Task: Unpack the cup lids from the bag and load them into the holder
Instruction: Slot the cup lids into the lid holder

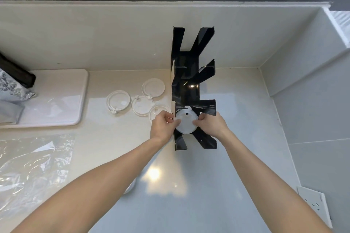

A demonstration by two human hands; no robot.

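Lids (186, 123) in a white stack sit in the nearest bay of the black holder (187, 89), held between both hands. That bay lies closest to the person, so the stack can be lowered straight down between the slanted black fins without reaching over the rest of the holder. The left hand (163, 126) takes the stack from its left edge and the right hand (211, 124) from its right edge, most likely so the pile stays square and does not fan out or tip as it settles.

On the left hand the fingers (175, 122) are curled in narrow, pinching the rim of the stack. The right hand's fingers (198, 122) are likewise bent and closed onto the opposite rim, with the thumb side pressed near a black fin. Neither hand is spread wide; both grip the same stack.

Four loose lids (118, 101) lie flat on the table (106, 138) just left of the holder, near enough for the left hand to take, and appear to await loading. One of them is partly hidden behind the left hand. The clear plastic bag (34, 172) lies crumpled and flat at the near left, well apart from the holder, and looks emptied.
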